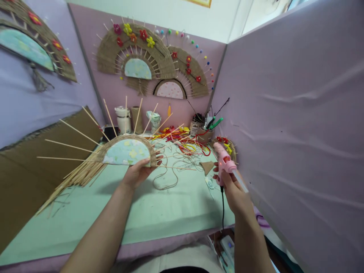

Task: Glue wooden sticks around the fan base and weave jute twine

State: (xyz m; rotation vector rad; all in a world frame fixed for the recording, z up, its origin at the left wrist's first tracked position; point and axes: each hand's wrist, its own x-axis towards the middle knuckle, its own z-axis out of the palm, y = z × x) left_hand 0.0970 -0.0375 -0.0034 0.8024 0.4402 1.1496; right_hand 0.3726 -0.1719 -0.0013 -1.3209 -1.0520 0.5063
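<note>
My left hand (140,172) grips the bottom edge of a half-round fan piece (126,151), pale blue with a floral print and a rim of wound jute cord. Thin wooden sticks (82,133) fan out from its rim, up and to the left. The piece is held upright above the green table top (159,212). My right hand (231,185) is closed round a pink hot glue gun (223,159), its nozzle pointing up and away; a clear glue stick juts from its back and a black cord hangs down from it.
A bundle of loose sticks (71,180) lies on the table at left beside brown cardboard (31,170). Jute twine (166,176), red and yellow cord scraps, jars and a tool cup (203,131) crowd the far end. Finished fans (136,57) hang on the pink partition walls.
</note>
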